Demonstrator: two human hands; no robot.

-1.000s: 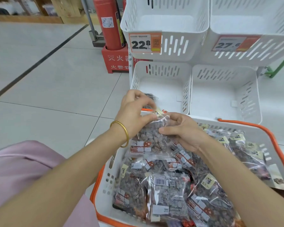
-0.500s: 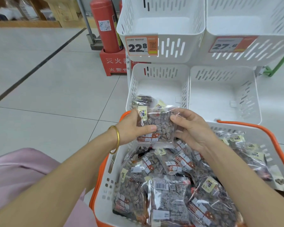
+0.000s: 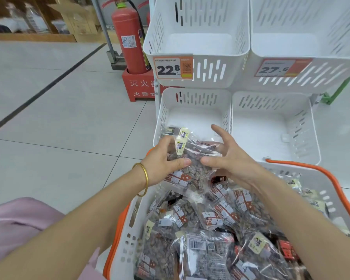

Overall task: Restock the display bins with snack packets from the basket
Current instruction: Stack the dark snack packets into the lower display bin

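A clear snack packet [image 3: 192, 170] of brown nuts hangs over the front rim of the lower left display bin [image 3: 192, 116]. My left hand [image 3: 162, 164] grips its left side, thumb on the front. My right hand [image 3: 228, 158] touches its right side with the thumb, fingers spread and loose. Another packet [image 3: 176, 131] lies in that bin behind it. The white basket with orange rim [image 3: 331, 178] below holds several more packets [image 3: 206, 235].
The lower right bin [image 3: 271, 126] and two upper bins [image 3: 198, 43], tagged 22.8 and 27.6, show bare bottoms. A red fire extinguisher [image 3: 127, 39] stands on its red box at the left. Grey tiled floor spreads left. A pink garment [image 3: 14, 225] lies at the lower left.
Both hands lifted a packet out of the basket and carried it forward to the lower left bin's front rim. My right hand's fingers have spread off the packet.
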